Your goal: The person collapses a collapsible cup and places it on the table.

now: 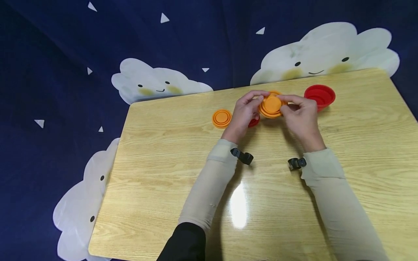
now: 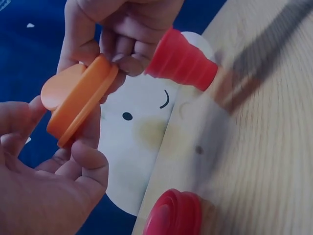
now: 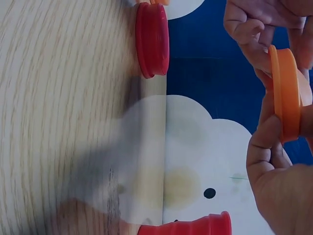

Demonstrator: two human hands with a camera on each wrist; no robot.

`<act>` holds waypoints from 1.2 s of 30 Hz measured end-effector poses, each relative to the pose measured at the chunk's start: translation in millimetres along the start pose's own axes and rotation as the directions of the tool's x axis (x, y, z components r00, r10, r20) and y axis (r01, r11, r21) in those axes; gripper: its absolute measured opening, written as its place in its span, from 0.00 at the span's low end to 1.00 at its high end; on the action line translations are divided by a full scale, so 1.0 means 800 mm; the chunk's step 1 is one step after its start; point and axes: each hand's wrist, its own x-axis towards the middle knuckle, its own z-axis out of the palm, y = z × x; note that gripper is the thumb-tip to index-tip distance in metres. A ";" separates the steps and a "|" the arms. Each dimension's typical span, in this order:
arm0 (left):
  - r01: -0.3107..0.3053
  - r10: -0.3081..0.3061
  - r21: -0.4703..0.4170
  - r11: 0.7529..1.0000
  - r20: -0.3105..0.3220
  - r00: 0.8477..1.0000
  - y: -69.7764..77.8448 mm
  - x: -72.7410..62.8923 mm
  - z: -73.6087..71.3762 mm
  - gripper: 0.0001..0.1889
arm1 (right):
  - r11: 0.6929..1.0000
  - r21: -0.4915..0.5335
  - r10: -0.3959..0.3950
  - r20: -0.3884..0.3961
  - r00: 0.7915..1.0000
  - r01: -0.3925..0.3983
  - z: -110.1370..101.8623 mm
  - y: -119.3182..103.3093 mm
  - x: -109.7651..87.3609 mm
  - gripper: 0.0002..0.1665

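Observation:
Both hands hold an orange collapsible cup (image 1: 271, 104) above the table's far side. It is mostly folded flat, with its round centre pushed out a little on one side in the left wrist view. My left hand (image 1: 244, 114) pinches the cup's left edge, and my right hand (image 1: 302, 117) pinches the right edge. A red collapsed cup (image 1: 253, 122) lies under the left hand, partly hidden in the head view. Left of that hand a second orange collapsed cup (image 1: 221, 118) lies flat. Beyond the right hand is a red extended cup (image 1: 321, 95).
The wooden table (image 1: 156, 174) reaches to a dark blue cloth backdrop (image 1: 196, 32) with smiling white clouds (image 1: 326, 50). Each sleeve has a small black wrist camera (image 1: 243, 156) strapped on. The far table edge runs close behind the cups.

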 end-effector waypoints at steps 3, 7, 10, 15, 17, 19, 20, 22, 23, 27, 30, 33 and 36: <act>-0.006 0.005 0.042 0.999 0.022 1.000 0.001 0.000 0.000 0.16 | 1.000 -0.028 -0.003 0.010 1.000 0.004 -0.001 -0.001 0.000 0.16; -0.009 0.005 0.123 0.992 0.035 0.999 0.001 0.000 0.001 0.17 | 0.998 -0.069 -0.007 0.013 1.000 0.007 -0.002 0.000 0.000 0.16; -0.010 0.008 0.221 0.975 0.013 1.000 0.003 0.000 0.004 0.17 | 0.996 -0.088 -0.020 0.009 1.000 0.020 -0.001 0.002 0.000 0.16; -0.013 0.026 0.341 0.940 -0.032 0.999 0.008 0.003 0.007 0.17 | 0.994 -0.093 -0.061 0.013 0.998 0.062 0.000 0.001 0.001 0.16; -0.013 0.031 0.357 0.934 -0.046 0.998 0.008 0.004 0.008 0.17 | 0.992 -0.103 -0.069 0.020 0.997 0.071 0.000 0.000 0.000 0.16; -0.010 0.032 0.363 0.932 -0.054 0.998 0.008 0.004 0.008 0.17 | 0.991 -0.113 -0.067 0.028 0.997 0.069 0.000 -0.001 -0.001 0.16; -0.008 0.031 0.366 0.931 -0.058 0.998 0.007 0.004 0.007 0.17 | 0.991 -0.115 -0.063 0.032 0.997 0.067 0.000 -0.001 -0.001 0.16; -0.005 0.032 0.376 0.927 -0.065 0.997 0.007 0.004 0.007 0.17 | 0.992 -0.114 -0.058 0.042 0.997 0.062 -0.001 -0.001 -0.003 0.16; -0.001 0.029 0.380 0.925 -0.068 0.997 0.006 0.004 0.007 0.18 | 0.992 -0.110 -0.058 0.047 0.997 0.063 -0.001 0.000 -0.003 0.17; 0.012 0.017 0.377 0.926 -0.074 0.997 0.005 0.003 0.006 0.18 | 0.989 -0.121 -0.078 0.074 0.994 0.087 -0.002 0.000 -0.003 0.18; 0.028 0.003 0.370 0.928 -0.083 0.997 0.005 0.002 0.005 0.18 | 0.981 -0.152 -0.104 0.106 0.989 0.119 -0.004 0.000 -0.002 0.19; 0.043 -0.014 0.355 0.934 -0.086 0.996 0.007 0.000 0.005 0.17 | 0.971 -0.183 -0.127 0.138 0.982 0.151 -0.007 -0.001 0.000 0.19; 0.045 -0.019 0.335 0.941 -0.080 0.997 0.010 -0.001 0.005 0.17 | 0.960 -0.221 -0.138 0.172 0.975 0.175 -0.009 -0.003 0.001 0.19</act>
